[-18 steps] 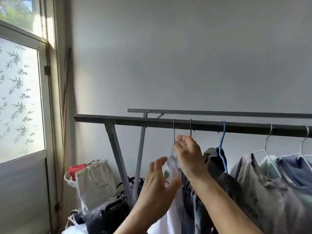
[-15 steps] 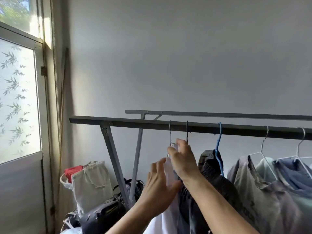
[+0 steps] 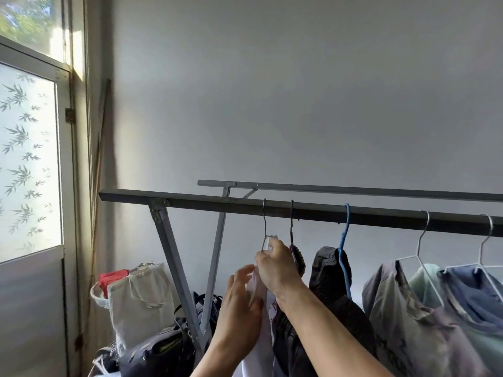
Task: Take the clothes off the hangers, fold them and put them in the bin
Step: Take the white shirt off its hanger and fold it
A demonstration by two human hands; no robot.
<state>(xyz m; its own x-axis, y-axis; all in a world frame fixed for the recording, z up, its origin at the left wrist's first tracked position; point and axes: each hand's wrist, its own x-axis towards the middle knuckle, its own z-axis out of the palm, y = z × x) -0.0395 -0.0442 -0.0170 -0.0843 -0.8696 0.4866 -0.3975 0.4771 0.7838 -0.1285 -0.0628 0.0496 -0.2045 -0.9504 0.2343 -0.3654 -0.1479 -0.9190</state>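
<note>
A plain pale wall point(image 3: 299, 104) stands behind a metal clothes rack point(image 3: 174, 262), and a frosted door point(image 3: 30, 164) printed with leaves is at the left. The rack's dark rail point(image 3: 212, 203) runs from near the door to the right edge of the view, with five hangers hooked over it. The white garment point(image 3: 258, 355) hangs on a silver wire hanger point(image 3: 264, 227), the one nearest the rail's left end. The right hand point(image 3: 277, 268) has its fingers curled on the top of that garment and pinches it just at the hanger's neck. The left hand point(image 3: 239, 306) lies against the cloth lower down with its fingers loosely bent; whether they grip it I cannot tell. Toward the rail's right end come a dark hanger point(image 3: 291, 221), then a blue hanger point(image 3: 345, 240) carrying a dark garment point(image 3: 329, 270). After those, two white hangers point(image 3: 420, 254) bear grey, mint and blue clothes. Below the rail's left end, a white basket point(image 3: 94, 293) holds a red cloth point(image 3: 113, 276). A cream tote bag point(image 3: 138, 297) stands in the basket or just before it; which is unclear. A dark bag point(image 3: 155, 355) lies in front of the tote.
</note>
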